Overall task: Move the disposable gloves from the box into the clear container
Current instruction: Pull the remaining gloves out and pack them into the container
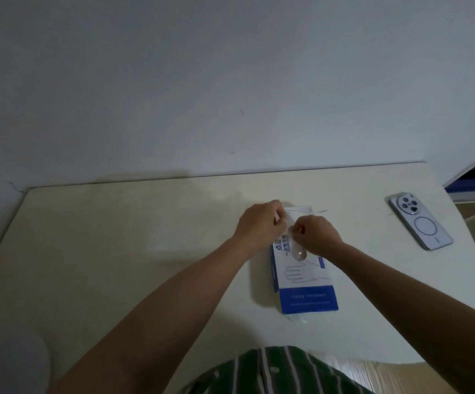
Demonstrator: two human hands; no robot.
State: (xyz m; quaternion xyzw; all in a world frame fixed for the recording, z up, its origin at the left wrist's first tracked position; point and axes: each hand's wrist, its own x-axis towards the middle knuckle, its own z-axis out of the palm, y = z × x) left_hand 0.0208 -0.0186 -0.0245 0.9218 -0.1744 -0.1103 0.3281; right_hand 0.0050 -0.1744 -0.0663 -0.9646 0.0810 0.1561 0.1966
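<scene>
— As seen from the head camera, where to find the hands?

— Close together, above the far end of the box on the table. Left hand with fingers curled, seeming to pinch the left edge of the clear container. Right hand with fingers and thumb curled too, pinching a strip of glove film.

— And where exactly to look for this glove film?

— Running from the top face of the box up to the right fingers. Transparent, so difficult to follow. Also some clear plastic peeking out at the near end of the box. Cannot tell whether anything lies inside the container.

— Position of the container?

— Just beyond the far end of the box, partly hidden behind both hands. Only a faint outline to see.

— And the box?

— Blue and white, lying flat, lengthwise toward the person, with a glove drawing on top.

— Anything more around?

— Phone lying back side up, well apart to the right, near the rounded table edge. Green striped shirt at the bottom. Plain wall behind the table.
</scene>
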